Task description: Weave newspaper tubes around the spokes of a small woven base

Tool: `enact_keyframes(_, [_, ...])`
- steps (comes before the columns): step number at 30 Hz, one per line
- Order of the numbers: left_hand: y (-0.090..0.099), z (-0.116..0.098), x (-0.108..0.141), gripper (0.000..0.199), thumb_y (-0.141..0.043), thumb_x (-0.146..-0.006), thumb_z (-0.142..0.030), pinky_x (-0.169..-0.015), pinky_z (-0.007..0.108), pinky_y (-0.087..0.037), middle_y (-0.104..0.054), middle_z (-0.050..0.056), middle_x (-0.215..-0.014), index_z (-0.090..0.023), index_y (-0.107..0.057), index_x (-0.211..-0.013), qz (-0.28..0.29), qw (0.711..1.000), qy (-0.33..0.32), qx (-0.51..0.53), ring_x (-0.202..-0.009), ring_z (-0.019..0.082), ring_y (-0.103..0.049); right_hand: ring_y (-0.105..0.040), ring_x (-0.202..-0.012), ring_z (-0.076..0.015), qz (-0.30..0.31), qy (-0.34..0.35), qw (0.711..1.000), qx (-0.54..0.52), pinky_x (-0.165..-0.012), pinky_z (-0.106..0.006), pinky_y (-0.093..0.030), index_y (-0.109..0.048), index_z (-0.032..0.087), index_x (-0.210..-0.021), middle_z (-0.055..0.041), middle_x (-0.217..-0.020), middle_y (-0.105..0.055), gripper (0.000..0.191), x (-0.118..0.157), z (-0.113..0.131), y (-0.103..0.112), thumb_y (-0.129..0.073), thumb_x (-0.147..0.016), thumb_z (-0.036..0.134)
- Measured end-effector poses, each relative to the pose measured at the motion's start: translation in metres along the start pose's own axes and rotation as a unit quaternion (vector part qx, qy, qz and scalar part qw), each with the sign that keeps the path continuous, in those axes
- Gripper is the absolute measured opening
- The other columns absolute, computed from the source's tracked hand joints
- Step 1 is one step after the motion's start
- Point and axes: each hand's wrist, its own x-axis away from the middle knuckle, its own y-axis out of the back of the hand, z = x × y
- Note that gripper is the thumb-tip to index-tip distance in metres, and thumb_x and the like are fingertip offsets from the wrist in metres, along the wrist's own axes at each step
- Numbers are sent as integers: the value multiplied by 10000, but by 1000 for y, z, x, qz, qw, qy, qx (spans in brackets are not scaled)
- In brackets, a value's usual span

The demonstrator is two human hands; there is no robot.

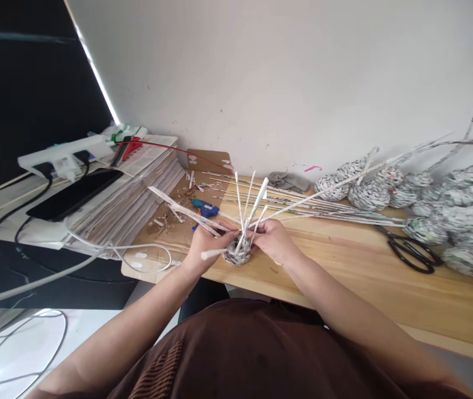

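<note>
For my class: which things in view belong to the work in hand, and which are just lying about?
Belonging, it seems: woven paper piece between left hand and right hand, its upright rods, probably loose rods, woven balls, scissors.

Apparently lying about: black phone, white power strip, grey cloth.

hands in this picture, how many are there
2: the left hand on the left side of the small woven paper piece, and the right hand on its right side. No other hand shows.
</note>
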Motion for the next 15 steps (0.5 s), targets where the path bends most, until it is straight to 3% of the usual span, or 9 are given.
enact_keyframes(4, [1, 2, 4, 147, -778, -695, -277, -613, 250, -524, -742, 40, -716, -150, -721, -739, -2, 1000, -1, -17, -645, 170, -673, -626, -492, -135, -16, -5, 999, -28, -488, -247, -550, -723, 148, -657, -24, -589, -703, 262, 8, -4, -2, -888, -547, 318])
enact_keyframes(9, [-3, 2, 6, 163, -784, -712, -303, -611, 245, -527, -748, 45, -737, -154, -726, -745, 13, 1000, -3, -25, -661, 171, -682, -605, -452, -142, -73, -33, 994, -75, -443, -252, -529, -688, 158, -614, -39, -558, -690, 246, 19, -7, -3, -778, -661, 383])
enact_keyframes(15, [-6, 4, 7, 177, -804, -708, -312, -631, 258, -550, -767, 40, -743, -153, -751, -768, 29, 999, 21, 34, -677, 186, -699, -610, -472, -168, -97, 5, 992, -76, -433, -264, -502, -676, 180, -654, -21, -579, -688, 162, 28, -10, -8, -738, -639, 329])
